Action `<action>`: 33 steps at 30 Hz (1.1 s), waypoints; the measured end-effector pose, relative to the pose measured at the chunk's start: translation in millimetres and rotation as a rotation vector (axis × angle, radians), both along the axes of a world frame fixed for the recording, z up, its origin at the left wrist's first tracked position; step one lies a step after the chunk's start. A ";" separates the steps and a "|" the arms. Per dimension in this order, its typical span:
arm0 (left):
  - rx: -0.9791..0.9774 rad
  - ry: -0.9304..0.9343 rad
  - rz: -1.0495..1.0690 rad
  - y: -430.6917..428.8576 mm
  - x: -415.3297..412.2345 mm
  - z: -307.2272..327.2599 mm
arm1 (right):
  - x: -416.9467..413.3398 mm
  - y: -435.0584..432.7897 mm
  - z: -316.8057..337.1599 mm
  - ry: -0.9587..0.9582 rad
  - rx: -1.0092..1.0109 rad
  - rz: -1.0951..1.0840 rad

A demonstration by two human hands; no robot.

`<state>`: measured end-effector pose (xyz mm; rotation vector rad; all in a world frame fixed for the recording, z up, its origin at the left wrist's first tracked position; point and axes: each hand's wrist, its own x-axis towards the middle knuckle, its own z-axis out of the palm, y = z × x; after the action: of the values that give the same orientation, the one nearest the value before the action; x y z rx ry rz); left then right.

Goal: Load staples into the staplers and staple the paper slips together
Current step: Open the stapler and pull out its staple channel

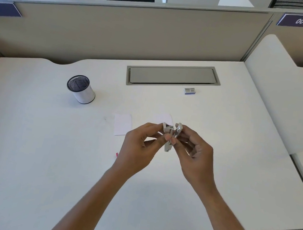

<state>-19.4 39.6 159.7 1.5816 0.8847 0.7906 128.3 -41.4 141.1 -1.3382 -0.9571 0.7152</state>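
While the left hand point(139, 147) pinches one half of the opened stapler point(171, 136), the right hand point(197, 155) pinches the other; paper slips point(122, 124) lie beyond on the tabletop point(47, 149).

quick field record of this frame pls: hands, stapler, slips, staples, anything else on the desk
held: stapler, hinged open, above the desk
left: left hand pinches the stapler's left arm
right: right hand pinches its right arm
paper: slip flat on desk, left of hands; second slip partly hidden behind stapler
staples: staple box on desk by the cable hatch, untouched
other: mesh cup upright, far left
loaded: cannot tell
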 end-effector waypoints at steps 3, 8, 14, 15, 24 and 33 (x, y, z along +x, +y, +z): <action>0.011 -0.034 -0.029 -2.1 -7.5 3.2 | 5.4 -3.6 10.8 0.021 -0.011 0.095; 0.014 -0.101 -0.063 -8.9 -15.7 5.2 | 8.9 -6.6 26.5 0.022 -0.049 0.213; 0.056 -0.125 -0.036 -13.9 -21.0 9.7 | 6.0 -7.8 35.7 0.100 -0.065 0.252; 0.065 -0.127 -0.033 -14.4 -21.5 9.0 | 5.2 -7.6 36.5 0.116 -0.059 0.256; 0.089 -0.151 0.059 -23.0 -21.0 6.2 | -5.0 -6.0 38.6 0.149 -0.010 0.207; 0.077 -0.258 0.140 -31.9 -18.3 9.9 | -12.7 -2.8 36.6 0.234 0.006 0.156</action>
<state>-37.7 7.7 169.6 1.4547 0.7895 1.1129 115.6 -44.2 177.7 -1.1538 -0.8801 0.9647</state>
